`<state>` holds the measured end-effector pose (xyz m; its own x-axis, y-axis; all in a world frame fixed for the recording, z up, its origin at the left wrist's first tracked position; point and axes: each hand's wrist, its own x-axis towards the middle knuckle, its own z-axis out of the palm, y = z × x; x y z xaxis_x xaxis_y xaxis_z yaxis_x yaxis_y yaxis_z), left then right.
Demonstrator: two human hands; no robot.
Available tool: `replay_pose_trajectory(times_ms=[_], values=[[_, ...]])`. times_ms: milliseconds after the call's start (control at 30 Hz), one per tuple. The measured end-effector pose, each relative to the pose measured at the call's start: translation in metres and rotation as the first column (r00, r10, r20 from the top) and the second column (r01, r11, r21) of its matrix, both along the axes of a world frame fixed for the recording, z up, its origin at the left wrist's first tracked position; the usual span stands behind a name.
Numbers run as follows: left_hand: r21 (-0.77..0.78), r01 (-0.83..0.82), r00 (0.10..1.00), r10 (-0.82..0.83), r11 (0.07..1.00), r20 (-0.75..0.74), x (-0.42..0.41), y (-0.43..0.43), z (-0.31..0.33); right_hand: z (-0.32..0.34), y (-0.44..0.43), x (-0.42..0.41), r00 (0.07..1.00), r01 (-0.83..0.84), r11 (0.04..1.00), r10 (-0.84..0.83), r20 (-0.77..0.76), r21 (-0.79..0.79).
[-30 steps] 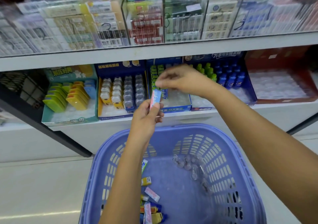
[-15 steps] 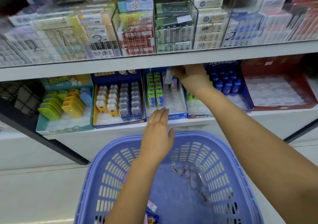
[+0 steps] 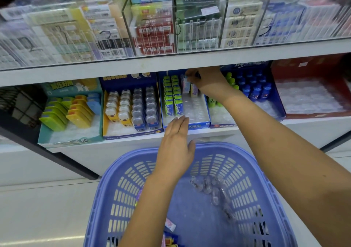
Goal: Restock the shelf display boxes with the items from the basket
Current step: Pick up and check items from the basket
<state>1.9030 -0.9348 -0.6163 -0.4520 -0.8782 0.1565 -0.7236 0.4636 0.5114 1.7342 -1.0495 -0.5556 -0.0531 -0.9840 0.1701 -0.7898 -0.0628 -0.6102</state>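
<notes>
Right hand [image 3: 206, 80] reaches to the far end of the blue display box [image 3: 207, 112] on the lower shelf, fingers pinched on a pink packet [image 3: 186, 85] standing beside the green packets [image 3: 173, 97]; left hand [image 3: 175, 150] hovers flat, fingers extended, holding nothing, over the far rim of the purple basket [image 3: 269, 195], where loose packets [image 3: 171, 226] lie at the near left

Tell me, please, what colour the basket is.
The basket is light purple-blue, clearest in the head view.
</notes>
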Motion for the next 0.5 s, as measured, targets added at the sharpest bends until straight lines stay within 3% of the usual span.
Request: replay_pose_trajectory(times_ms=[133, 333, 500], values=[[-0.012, 0.005, 1.000, -0.005, 1.000, -0.007, 0.000, 0.000, -0.002, -0.003, -0.001, 0.001, 0.995, 0.002, 1.000, -0.003, -0.095, -0.011], [-0.025, 0.003, 1.000, -0.003, 1.000, -0.025, 0.002, -0.002, -0.007, -0.001, -0.009, 0.010, 0.933, 0.012, 0.999, 0.002, -0.360, 0.036], [-0.002, 0.044, 0.999, -0.044, 0.999, -0.002, 0.005, -0.002, -0.003, 0.003, -0.001, 0.009, 0.897, 0.036, 0.997, -0.004, -0.443, 0.064]])
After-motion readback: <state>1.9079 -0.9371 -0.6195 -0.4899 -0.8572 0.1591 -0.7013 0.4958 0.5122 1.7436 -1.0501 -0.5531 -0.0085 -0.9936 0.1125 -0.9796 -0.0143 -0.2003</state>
